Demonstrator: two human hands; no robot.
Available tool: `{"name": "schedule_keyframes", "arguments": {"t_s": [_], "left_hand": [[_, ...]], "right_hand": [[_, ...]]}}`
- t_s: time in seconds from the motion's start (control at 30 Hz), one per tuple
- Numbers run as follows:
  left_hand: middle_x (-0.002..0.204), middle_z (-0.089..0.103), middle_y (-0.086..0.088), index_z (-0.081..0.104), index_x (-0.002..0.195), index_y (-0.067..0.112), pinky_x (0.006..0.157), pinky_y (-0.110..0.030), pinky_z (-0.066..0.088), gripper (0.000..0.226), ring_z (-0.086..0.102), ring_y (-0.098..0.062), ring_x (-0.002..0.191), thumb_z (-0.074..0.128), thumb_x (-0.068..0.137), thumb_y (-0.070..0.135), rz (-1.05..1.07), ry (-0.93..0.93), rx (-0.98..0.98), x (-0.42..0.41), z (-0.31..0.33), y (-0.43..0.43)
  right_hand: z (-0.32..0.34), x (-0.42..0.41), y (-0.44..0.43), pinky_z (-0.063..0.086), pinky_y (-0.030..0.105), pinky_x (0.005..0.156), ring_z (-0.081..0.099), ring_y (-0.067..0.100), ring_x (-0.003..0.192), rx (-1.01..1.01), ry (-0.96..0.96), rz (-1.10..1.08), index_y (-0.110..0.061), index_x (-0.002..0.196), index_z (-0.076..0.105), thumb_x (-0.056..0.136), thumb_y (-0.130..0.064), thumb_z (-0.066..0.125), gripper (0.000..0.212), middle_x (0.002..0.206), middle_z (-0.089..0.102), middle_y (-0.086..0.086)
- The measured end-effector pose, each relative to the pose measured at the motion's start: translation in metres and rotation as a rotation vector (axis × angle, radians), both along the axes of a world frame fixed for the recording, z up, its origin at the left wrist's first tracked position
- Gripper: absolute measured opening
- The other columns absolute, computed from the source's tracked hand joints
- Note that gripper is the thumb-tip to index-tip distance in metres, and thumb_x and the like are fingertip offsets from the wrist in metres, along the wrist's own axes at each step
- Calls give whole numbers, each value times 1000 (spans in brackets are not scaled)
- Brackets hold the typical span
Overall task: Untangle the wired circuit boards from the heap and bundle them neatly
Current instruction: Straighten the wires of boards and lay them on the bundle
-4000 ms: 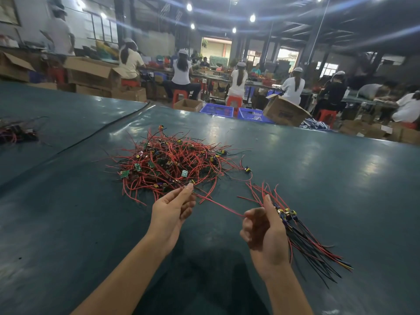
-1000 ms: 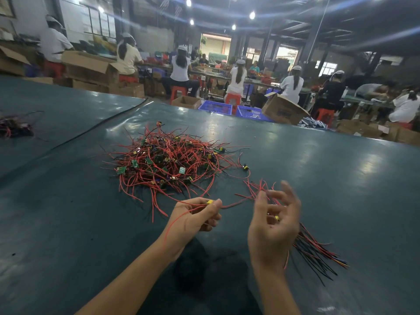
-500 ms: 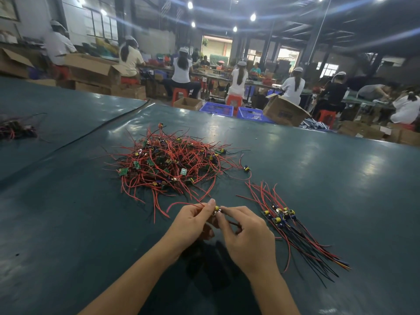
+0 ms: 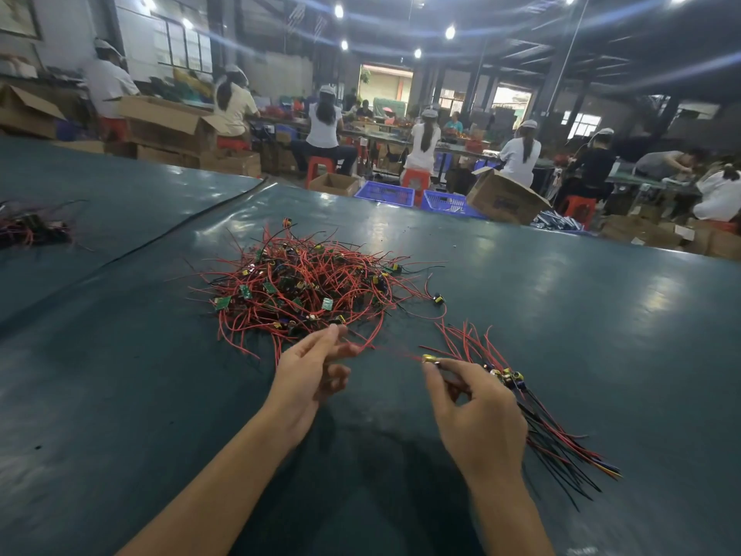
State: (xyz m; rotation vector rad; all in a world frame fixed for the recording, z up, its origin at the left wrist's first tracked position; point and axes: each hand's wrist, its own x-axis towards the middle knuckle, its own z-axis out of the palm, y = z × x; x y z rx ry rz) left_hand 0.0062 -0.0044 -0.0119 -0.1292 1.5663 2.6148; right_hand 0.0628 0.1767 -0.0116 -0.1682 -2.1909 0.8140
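Head view gives us both hands low in the middle, above the dark green desk (image 4: 140, 395). Our left hand (image 4: 312, 379) has a narrow grip: thumb and forefinger are brought together on the end of a red wire (image 4: 395, 353), while the other fingers curl loosely underneath and hold nothing that we can see. Our right hand (image 4: 479, 415) has an equally tight grip, with thumb and forefinger tips pinched on a wired circuit board (image 4: 430, 359), whose yellow part shows just past the fingertips; the remaining fingers are bent in toward the palm. The red wire runs nearly straight from the board across the gap to the left grip, off the desk surface. The heap (image 4: 304, 290) of red and black leads and small green boards lies just beyond the left hand, its nearest strands almost at the fingertips. The sorted bundle (image 4: 561, 447) lies on the desk right of the right hand, partly hidden behind it, board ends far and wire ends fanning out near and right. A smaller tangle (image 4: 32, 230) sits at the far left of the desk. Beyond the desk's far edge, seated workers (image 4: 324, 118), cardboard boxes (image 4: 505, 198) and blue crates (image 4: 385, 193) fill the hall.
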Motion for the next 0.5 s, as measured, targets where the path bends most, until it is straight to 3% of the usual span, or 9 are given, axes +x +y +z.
{"name": "schedule_keyframes", "arguments": {"t_s": [0.1,0.2,0.3,0.4,0.5], "left_hand": [[96,75,-4,59,121,19,58,-23,54,26,68,-11,70,59,95,25,106,99,-130,-7,0,-11],[103,69,8,60,119,21,80,-29,56,26,65,-6,93,62,93,26,280,326,-611,-13,-5,-23],[128,57,5,59,125,18,104,-30,41,35,49,-15,122,64,91,26,345,532,-1116,-19,-15,-33],[156,29,0,43,145,19,115,-41,25,57,20,-22,143,59,93,33,211,479,-1405,-29,-26,-38],[163,0,5,21,153,28,115,-49,21,70,8,-22,147,51,94,46,59,355,-1574,-40,-35,-40]], "right_hand": [[0,-4,16,48,37,72,66,27,82,-108,3,-181,-26,88,75,88,-40,68,16,81,70,-5],[-1,-7,30,35,42,94,60,33,99,-120,-163,-338,-23,103,74,90,-45,62,28,99,70,4],[-2,-6,29,26,45,104,52,35,114,-115,-207,-364,-21,114,72,88,-40,66,33,117,66,8],[0,-5,15,31,47,102,55,34,111,-89,-113,-261,-19,109,74,87,-28,71,25,113,68,6],[-3,-6,1,40,43,94,60,31,100,-29,2,-142,-17,104,75,83,-16,75,21,103,70,3]]}}
